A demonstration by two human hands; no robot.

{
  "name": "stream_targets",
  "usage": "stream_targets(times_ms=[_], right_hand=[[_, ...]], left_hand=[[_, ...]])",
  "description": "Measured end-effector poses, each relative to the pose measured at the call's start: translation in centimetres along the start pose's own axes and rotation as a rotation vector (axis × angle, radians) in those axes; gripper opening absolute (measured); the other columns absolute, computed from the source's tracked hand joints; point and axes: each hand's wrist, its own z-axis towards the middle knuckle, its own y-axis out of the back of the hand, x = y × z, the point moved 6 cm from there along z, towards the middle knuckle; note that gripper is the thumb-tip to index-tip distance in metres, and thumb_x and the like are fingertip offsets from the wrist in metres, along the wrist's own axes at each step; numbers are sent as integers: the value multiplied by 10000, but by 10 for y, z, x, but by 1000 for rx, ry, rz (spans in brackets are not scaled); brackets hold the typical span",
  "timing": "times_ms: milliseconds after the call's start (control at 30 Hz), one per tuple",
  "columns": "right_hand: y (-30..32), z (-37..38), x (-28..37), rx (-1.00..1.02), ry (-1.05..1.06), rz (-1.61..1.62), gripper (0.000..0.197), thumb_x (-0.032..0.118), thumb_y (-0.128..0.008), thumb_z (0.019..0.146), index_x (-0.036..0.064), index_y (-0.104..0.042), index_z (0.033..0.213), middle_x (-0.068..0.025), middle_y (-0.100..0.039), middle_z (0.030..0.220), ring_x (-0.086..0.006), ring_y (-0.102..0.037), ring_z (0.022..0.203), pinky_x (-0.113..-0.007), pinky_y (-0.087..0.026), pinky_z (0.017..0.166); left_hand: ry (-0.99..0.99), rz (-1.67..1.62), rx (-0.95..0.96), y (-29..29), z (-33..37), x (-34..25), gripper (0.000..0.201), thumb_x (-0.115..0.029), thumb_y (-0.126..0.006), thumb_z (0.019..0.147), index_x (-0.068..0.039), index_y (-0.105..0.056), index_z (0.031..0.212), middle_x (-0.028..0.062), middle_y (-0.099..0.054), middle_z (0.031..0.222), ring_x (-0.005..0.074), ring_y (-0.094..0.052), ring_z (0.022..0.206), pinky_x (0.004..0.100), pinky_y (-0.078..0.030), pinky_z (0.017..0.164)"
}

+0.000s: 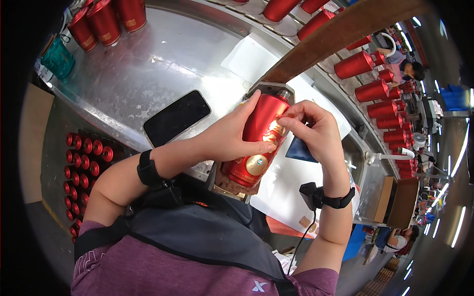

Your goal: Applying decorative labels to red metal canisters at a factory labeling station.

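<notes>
A red bottle [265, 114] with gold print and a round pale emblem lies tilted in a wooden holder [228, 185] in front of me, its clear neck pointing away. My left hand [229, 130] grips it from the left, thumb across its front and fingers on the far side. At its right side my right hand [318, 130] pinches thumb and fingertips together against the gold print. Whatever sits between those fingertips is too small or hidden to make out. A dark blue piece [300, 150] lies beneath the right hand on white sheets.
A black phone [177, 117] rests on the metal table [123, 74]. Red bottles [104, 23] and a teal container [58, 58] stand far left. More red bottles [373, 91] line a conveyor behind a brown beam [306, 47]. Crated red bottles [86, 160] sit lower left. People work at right.
</notes>
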Motion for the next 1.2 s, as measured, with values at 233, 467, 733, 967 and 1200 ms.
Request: stream_targets(times_ms=[233,467,733,967,1200], right_hand=[[-1,0,0,0,2,5,158,124,-755,819,0,-672,870,8,-567,654,-70,-517,637,-234,-439,618],[0,1,0,2,2,-8,164,126,-758,817,0,-669,872,9,-561,653,-70,-511,640,-232,-439,622],[1,-1,1,-32,-32,51,163,121,-742,838,1,-658,910,14,-574,667,-62,-511,641,-229,-445,627],[2,1,-2,-51,-21,58,143,117,-736,839,6,-659,889,11,-581,664,-61,-518,637,-228,-445,621],[3,2,3,-57,-33,3,132,125,-733,840,16,-662,865,6,-582,656,-68,-521,632,-233,-449,623]], left_hand=[[-5,12,-12,0,0,1,1157,-431,-791,768,131,-75,1481,323,-376,1415,352,-437,1318,374,-371,1074],[14,12,-23,0,2,2,1124,-449,-766,793,129,-91,1482,319,-384,1411,351,-443,1315,380,-373,1075],[4,15,-31,0,0,2,1093,-434,-751,814,118,-89,1487,311,-389,1409,344,-447,1313,379,-375,1074],[0,36,-31,0,1,0,1084,-418,-747,819,118,-84,1487,312,-376,1420,346,-440,1319,381,-373,1077],[-29,4,-33,-2,1,1,1070,-388,-750,823,118,-83,1488,309,-371,1423,340,-441,1317,380,-376,1076]])
